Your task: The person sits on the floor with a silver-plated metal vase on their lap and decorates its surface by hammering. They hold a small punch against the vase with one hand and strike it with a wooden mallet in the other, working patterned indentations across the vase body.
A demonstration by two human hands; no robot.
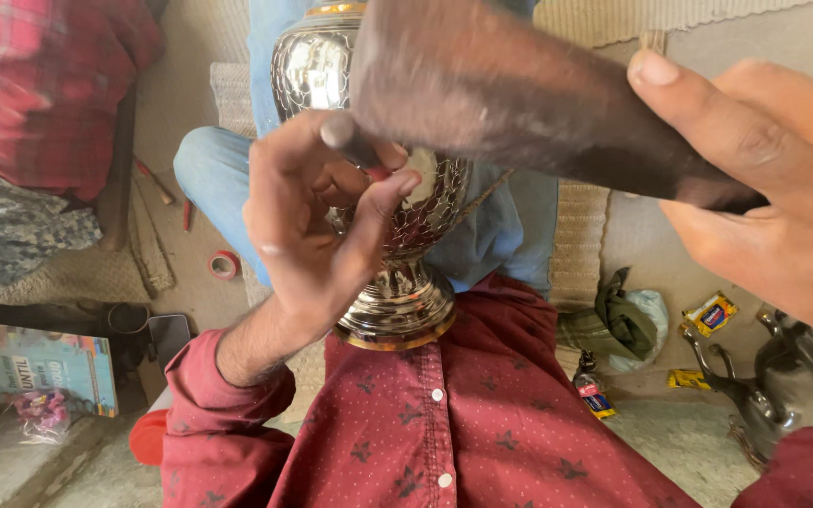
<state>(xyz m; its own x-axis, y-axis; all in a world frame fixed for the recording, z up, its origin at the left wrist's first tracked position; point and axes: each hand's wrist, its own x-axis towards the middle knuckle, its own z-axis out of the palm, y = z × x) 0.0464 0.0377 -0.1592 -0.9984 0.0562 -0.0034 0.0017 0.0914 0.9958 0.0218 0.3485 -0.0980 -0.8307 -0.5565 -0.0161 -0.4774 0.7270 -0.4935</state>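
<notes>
Lying by the teapot point(783, 386), flat yellow packet point(710, 313); smaller yellow sachet point(687, 379)

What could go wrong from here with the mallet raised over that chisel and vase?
The wooden mallet in the right hand could miss and hit the left hand pinching the small chisel. The chisel may skid and scar the engraved metal vase, which only rests on the lap and may roll.

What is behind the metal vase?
Behind the vase show blue jeans and a woven mat. The left hand and a dark mallet cover the rest.
</notes>
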